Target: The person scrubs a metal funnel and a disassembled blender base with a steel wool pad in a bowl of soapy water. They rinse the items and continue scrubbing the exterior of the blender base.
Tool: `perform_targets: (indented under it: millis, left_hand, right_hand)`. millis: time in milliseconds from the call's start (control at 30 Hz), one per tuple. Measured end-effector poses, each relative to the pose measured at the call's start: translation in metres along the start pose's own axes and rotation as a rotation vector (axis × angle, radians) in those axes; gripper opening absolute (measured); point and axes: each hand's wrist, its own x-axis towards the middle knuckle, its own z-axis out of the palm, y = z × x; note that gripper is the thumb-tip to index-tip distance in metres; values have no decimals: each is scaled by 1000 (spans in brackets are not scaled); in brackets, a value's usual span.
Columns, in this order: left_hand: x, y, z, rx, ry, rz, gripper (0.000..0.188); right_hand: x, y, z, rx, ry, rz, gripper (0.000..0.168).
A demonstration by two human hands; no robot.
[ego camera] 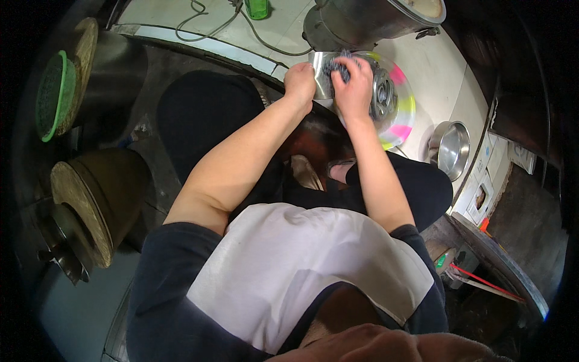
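My left hand [300, 83] grips the left edge of a shiny metal sheet or blade-like plate [320, 88]. Against the plate's face, my right hand [355, 81] holds a dark steel-wool scourer [341, 68], its fingers curled over it. Just beyond and to the right of my right hand lies a round metal part with openings [383, 94], resting in a basin with a pink, yellow and white rim [400, 129]. The basin stands on a pale tiled surface [436, 77]. My right hand partly hides the plate's right side.
A large dark metal pot [362, 25] stands behind the basin, a steel bowl [449, 150] to its right. A grey cable [271, 47] and a green container [257, 8] lie at the back. At left are lidded vessels [81, 212] and a green-rimmed sieve [56, 97].
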Motion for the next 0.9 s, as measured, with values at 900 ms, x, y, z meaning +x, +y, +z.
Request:
perform_targets:
  millis: [900]
  left_hand:
    - [3, -5, -1, 43, 33, 29, 23]
  right_hand:
    - [-3, -14, -7, -46, -63, 77, 24]
